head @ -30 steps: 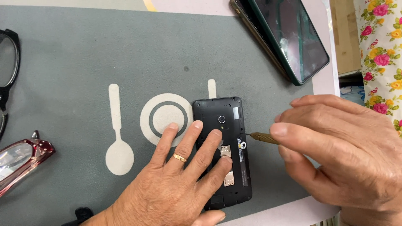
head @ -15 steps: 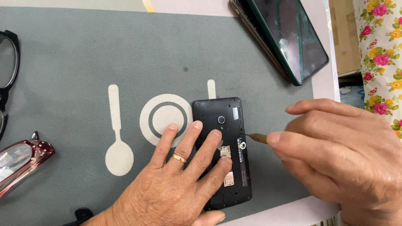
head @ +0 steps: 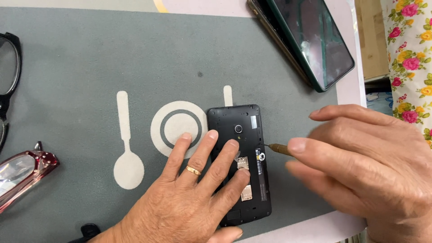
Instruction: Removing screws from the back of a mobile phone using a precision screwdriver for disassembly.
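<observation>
Opened phone (head: 249, 130) under left hand (head: 189, 202).

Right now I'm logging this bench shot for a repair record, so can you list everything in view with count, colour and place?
opened phone: one, black, back cover off, flat on the mat at centre
thin tool: one, brownish, tip at the opened phone's right edge
second phone: one, dark green case, screen up, top right
mat: one, grey with pale spoon and plate print, covering the table
black glasses: one pair, left edge
red glasses: one pair, lower left
floral cloth: one, white with pink flowers, far right
ring: one, gold, on a left-hand finger
left hand: pressing down on the opened phone
right hand: gripping the thin tool
</observation>
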